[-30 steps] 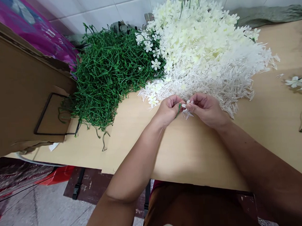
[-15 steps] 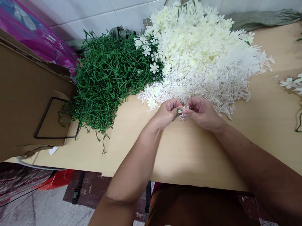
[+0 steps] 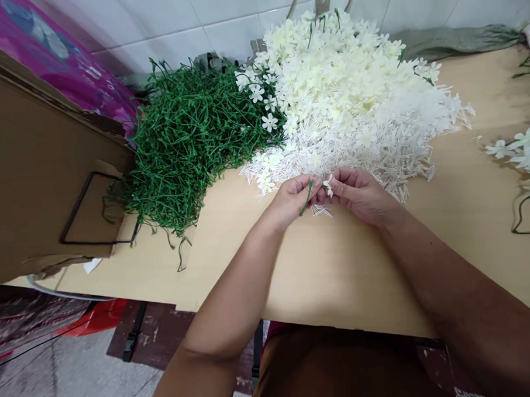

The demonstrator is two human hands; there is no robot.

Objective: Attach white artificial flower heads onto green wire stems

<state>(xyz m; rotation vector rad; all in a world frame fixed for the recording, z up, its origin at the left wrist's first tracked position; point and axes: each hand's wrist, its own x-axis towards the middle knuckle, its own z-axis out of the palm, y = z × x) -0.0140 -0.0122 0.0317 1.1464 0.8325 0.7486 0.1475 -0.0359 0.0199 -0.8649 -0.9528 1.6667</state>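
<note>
My left hand (image 3: pixel 292 198) pinches a thin green plastic stem (image 3: pixel 308 195) just above the wooden table (image 3: pixel 338 265). My right hand (image 3: pixel 358 193) is closed on a small white artificial flower (image 3: pixel 329 186) held against the stem's tip. Both hands meet at the near edge of a big heap of white flowers and white stamen pieces (image 3: pixel 352 101). A tangled pile of green stems (image 3: pixel 187 137) lies to the left of that heap.
A brown cardboard box (image 3: pixel 35 173) with a black wire frame (image 3: pixel 94 209) stands at the left, pink cloth behind it. Finished flower stems (image 3: pixel 522 158) lie at the right edge. A tiled wall runs along the back, with grey-green cloth (image 3: pixel 460 38) against it.
The hands stay together at the heap's edge; the fingers have shifted slightly on the stem and flower. The view has tilted a little.
</note>
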